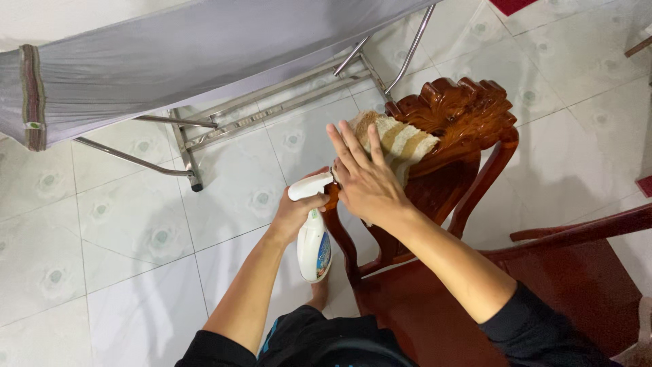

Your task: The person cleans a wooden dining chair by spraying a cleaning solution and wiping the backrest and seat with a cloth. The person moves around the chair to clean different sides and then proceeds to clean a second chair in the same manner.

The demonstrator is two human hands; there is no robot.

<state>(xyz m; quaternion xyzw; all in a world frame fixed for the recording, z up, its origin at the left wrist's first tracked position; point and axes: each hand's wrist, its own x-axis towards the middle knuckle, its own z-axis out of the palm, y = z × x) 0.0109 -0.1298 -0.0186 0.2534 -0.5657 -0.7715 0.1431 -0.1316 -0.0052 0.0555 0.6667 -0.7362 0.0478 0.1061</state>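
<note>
My left hand [296,209] grips a white spray bottle [314,245] by its neck, nozzle pointing toward the chair. My right hand [363,178] lies flat with fingers spread on a tan and cream striped cloth [401,141], pressing it against the carved top rail of a dark red wooden chair [468,112]. The two hands almost touch beside the chair's back post. The chair's glossy seat [543,285] extends toward the lower right.
A grey fabric hammock [176,54] on a metal frame [272,109] spans the upper left. White patterned floor tiles [122,231] surround the chair. Another wooden piece [642,46] shows at the right edge. My bare foot [318,293] stands by the chair leg.
</note>
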